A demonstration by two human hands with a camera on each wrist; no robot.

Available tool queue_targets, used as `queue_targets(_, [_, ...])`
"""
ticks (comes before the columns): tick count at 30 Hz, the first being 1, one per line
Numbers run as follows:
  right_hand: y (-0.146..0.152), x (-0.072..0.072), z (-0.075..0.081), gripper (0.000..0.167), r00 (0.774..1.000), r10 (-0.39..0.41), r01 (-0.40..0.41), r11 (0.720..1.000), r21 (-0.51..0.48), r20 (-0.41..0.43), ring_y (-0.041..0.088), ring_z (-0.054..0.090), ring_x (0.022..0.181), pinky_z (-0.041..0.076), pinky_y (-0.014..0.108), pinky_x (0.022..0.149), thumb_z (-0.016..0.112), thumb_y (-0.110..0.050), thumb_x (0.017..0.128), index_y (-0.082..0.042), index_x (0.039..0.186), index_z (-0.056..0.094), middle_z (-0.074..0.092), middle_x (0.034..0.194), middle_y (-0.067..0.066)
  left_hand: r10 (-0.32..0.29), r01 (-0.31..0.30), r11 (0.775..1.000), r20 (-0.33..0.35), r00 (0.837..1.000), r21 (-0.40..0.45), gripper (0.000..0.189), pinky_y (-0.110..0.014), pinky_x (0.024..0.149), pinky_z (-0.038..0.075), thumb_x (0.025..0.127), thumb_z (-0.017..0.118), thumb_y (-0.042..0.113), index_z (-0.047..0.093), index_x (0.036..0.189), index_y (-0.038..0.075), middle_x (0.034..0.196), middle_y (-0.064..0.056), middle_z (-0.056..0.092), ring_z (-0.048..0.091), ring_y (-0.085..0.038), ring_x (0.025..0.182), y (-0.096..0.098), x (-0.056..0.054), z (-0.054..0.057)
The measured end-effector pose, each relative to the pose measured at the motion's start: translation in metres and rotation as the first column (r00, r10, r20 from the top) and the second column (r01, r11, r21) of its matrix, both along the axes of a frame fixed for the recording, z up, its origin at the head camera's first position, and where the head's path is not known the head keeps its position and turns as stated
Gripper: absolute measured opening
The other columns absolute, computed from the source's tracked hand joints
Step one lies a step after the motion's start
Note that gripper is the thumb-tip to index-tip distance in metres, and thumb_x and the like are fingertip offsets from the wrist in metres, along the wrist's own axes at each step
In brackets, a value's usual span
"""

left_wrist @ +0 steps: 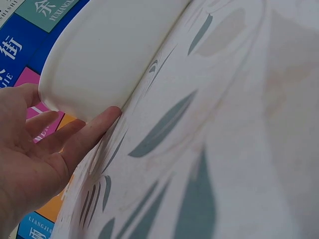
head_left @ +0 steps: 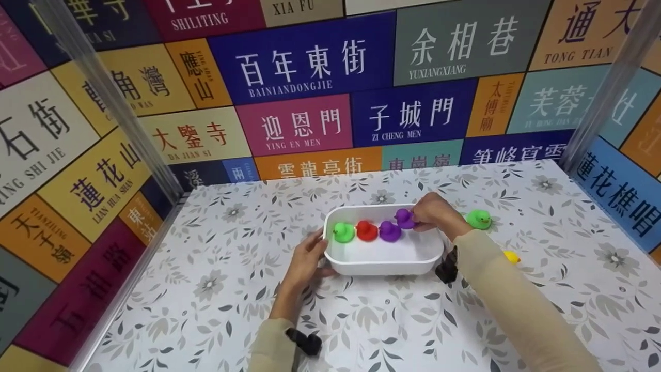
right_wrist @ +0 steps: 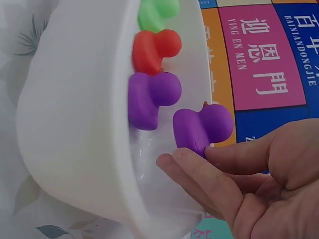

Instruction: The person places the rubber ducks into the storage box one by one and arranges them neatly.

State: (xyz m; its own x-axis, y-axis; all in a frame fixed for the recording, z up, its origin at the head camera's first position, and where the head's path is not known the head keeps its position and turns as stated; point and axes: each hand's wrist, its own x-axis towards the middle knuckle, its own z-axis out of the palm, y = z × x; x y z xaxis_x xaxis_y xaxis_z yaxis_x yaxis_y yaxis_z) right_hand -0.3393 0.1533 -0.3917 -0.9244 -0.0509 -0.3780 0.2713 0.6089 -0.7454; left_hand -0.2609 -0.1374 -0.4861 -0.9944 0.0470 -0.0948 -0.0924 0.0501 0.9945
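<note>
A white tub (head_left: pixel 384 267) stands on the patterned cloth. In it a green duck (head_left: pixel 343 232), a red duck (head_left: pixel 367 231) and a purple duck (head_left: pixel 390 231) form a row. My right hand (head_left: pixel 436 213) pinches a second purple duck (right_wrist: pixel 192 132) between thumb and fingers, tilted, over the tub's right half beside the first purple one. With thumb and fingers spread around its left end, my left hand (head_left: pixel 305 261) holds the tub; in the left wrist view the fingers (left_wrist: pixel 94 130) touch its outer wall near the base.
Right of the tub, beyond my right forearm, sits another green duck (head_left: pixel 479 219). A yellow toy (head_left: pixel 512 257), partly hidden by the sleeve, lies nearer. Panels with street names (head_left: pixel 304 62) rise behind the table, and clear posts (head_left: pixel 601 88) stand at the back corners.
</note>
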Motion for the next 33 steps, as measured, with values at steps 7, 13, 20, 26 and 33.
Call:
queue_targets(7, [0.001,-0.001,-0.005,0.031,0.999,-0.031,0.032,0.999,0.021,-0.028,0.009,0.068,0.06,0.066,0.024,0.069,0.051,0.006,0.084,0.014,0.112,0.062,0.063,0.115,0.026,0.006,-0.006,1.0,-0.006,1.0,0.008,0.05,-0.043,0.073,0.068,0.104,0.049,0.024,0.042,0.153,0.014,0.152,-0.021,0.047,0.055,-0.045,0.131,0.002,0.001,0.001])
queue_targets(13, [0.003,0.001,-0.006,0.036,0.995,-0.057,0.059,0.998,0.026,-0.077,0.008,0.068,0.059,0.066,0.023,0.068,0.05,0.003,0.089,0.014,0.12,0.064,0.066,0.111,0.024,0.0,0.0,1.0,-0.012,1.0,0.025,0.051,-0.043,0.073,0.068,0.104,0.05,0.023,0.041,0.153,0.013,0.152,-0.021,0.048,0.058,-0.044,0.128,0.002,0.0,0.003])
queue_targets(20, [-0.006,0.008,-0.007,0.018,0.975,0.011,0.049,0.963,0.264,-0.222,0.019,0.062,0.067,0.049,0.02,0.05,0.049,0.003,0.082,0.003,0.086,0.067,0.066,0.074,0.01,-0.007,0.008,1.0,-0.028,1.0,0.022,0.052,-0.043,0.073,0.068,0.104,0.05,0.022,0.04,0.154,0.01,0.152,-0.022,0.047,0.056,-0.045,0.13,0.001,-0.002,0.002])
queue_targets(26, [-0.013,0.011,-0.013,0.03,0.958,0.067,0.025,0.949,0.316,-0.278,0.03,0.063,0.086,0.057,0.034,0.074,0.05,0.004,0.081,0.012,0.106,0.065,0.07,0.105,0.031,0.003,-0.003,1.0,-0.031,1.0,-0.013,0.051,-0.042,0.073,0.068,0.105,0.049,0.023,0.04,0.153,0.01,0.152,-0.023,0.047,0.055,-0.045,0.131,0.0,-0.001,0.001])
queue_targets(33, [-0.011,0.01,-0.022,0.035,0.959,0.111,-0.009,0.933,0.361,-0.262,0.032,0.062,0.086,0.059,0.042,0.08,0.048,0.007,0.078,0.016,0.108,0.063,0.067,0.11,0.035,0.003,-0.003,1.0,-0.006,1.0,-0.007,0.05,-0.041,0.074,0.068,0.105,0.049,0.024,0.041,0.154,0.013,0.153,-0.02,0.046,0.057,-0.043,0.13,0.001,0.001,0.0])
